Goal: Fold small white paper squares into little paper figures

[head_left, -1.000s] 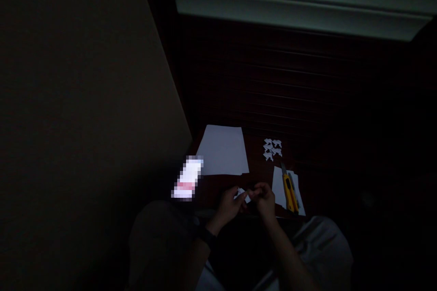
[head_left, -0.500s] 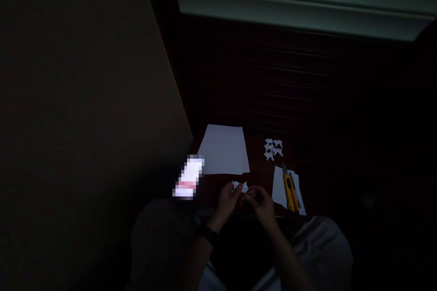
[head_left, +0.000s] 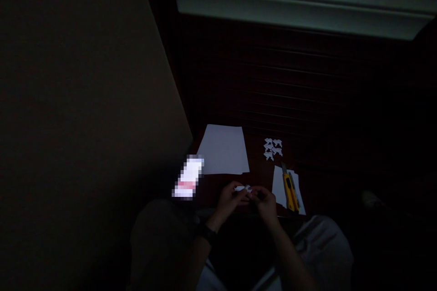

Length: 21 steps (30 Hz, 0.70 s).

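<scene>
In a dim room my left hand and my right hand meet over the near edge of a dark wooden table. Both pinch a small folded piece of white paper between their fingertips. A dark watch sits on my left wrist. To the right of my right hand, a yellow utility knife lies on a small white sheet.
A stack of white paper lies at the table's back left. Several small folded paper pieces sit in a cluster behind the knife. A lit phone rests at the left edge. A wall rises on the left.
My hands have shifted the small paper piece slightly between the fingertips, turning it and drawing closer together. Everything on the table has stayed put.
</scene>
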Each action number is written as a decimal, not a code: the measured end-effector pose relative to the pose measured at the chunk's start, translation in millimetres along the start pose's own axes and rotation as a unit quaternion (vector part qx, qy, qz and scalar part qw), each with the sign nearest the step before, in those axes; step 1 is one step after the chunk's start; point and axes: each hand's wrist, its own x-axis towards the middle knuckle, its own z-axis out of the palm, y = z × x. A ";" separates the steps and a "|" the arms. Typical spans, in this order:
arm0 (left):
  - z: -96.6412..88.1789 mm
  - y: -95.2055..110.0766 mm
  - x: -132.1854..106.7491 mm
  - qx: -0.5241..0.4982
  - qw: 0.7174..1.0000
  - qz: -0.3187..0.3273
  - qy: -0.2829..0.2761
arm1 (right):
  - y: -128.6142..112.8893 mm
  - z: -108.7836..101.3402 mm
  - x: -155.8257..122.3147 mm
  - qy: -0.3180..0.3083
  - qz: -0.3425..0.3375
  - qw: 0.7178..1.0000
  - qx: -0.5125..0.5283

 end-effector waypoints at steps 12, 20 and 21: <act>-11.2 3.4 2.5 0.008 0.994 -0.061 -0.091 | 3.0 -11.1 4.8 -0.057 0.050 0.995 0.071; -12.2 1.6 3.0 0.020 0.992 -0.065 -0.110 | 3.2 -14.0 5.1 -0.080 0.058 0.991 0.093; -12.0 1.0 3.1 0.019 0.992 -0.062 -0.106 | 3.5 -14.0 5.1 -0.080 0.054 0.991 0.094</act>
